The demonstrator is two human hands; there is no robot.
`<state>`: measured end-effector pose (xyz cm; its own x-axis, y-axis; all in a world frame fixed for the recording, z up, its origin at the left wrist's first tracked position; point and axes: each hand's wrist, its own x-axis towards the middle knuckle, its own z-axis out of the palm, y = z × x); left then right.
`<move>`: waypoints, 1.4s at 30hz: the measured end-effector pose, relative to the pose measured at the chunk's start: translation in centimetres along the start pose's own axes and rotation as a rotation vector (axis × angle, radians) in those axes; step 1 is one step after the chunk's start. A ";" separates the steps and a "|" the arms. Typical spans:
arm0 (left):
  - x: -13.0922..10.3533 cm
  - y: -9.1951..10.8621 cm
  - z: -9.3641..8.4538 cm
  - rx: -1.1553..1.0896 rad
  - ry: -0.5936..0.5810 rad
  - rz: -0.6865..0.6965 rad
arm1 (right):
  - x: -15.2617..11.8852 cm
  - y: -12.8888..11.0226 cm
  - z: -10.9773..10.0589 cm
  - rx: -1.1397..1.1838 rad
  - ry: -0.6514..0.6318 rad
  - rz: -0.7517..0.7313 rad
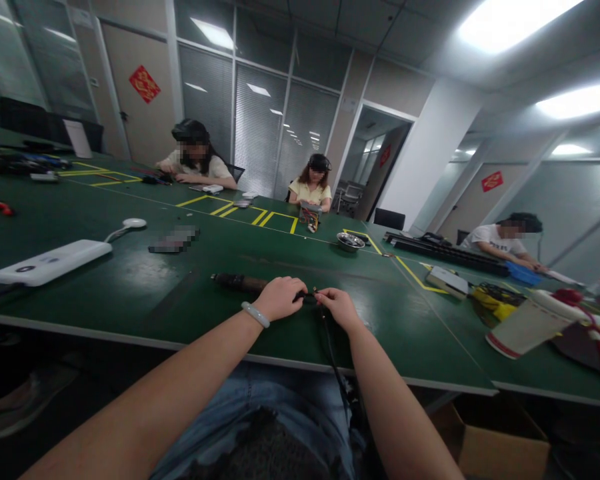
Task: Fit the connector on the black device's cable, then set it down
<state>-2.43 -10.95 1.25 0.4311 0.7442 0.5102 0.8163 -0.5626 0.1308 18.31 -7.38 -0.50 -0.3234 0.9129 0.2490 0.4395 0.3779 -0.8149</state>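
A dark cylindrical tool that looks like an electric screwdriver (240, 283) lies along the green table, its narrow tip pointing left. My left hand (280, 298), with a pale bangle at the wrist, is closed around the tool's rear end and covers it. Between my two hands a short black piece shows, too small to make out clearly. My right hand (337, 307) pinches the end of a black cable (329, 343) close to my left fingertips. From there the cable runs down over the table's front edge to my lap.
On the left lie a white power strip (55, 262) and a blurred flat object (174, 240). Farther back is a metal bowl (351, 241) with small parts. A paper cup (525, 325) stands tilted in view at right, near a white box (447, 281). Several people work across the table.
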 end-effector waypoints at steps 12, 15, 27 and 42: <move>0.1 -0.3 0.5 0.005 0.006 0.020 | -0.7 0.0 0.1 -0.270 -0.007 -0.046; 0.3 -0.4 0.6 0.007 -0.003 0.033 | -0.9 -0.2 0.1 -0.293 -0.012 -0.068; 0.1 -0.2 0.1 0.009 -0.018 0.050 | -1.1 -0.5 0.3 -0.335 -0.033 -0.117; 0.2 0.6 0.1 0.038 -0.037 0.076 | -0.8 0.1 0.5 -0.318 -0.028 -0.122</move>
<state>-1.85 -11.08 1.35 0.5053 0.7133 0.4857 0.7947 -0.6041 0.0602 18.18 -8.21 -1.03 -0.4102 0.8553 0.3165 0.6342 0.5169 -0.5749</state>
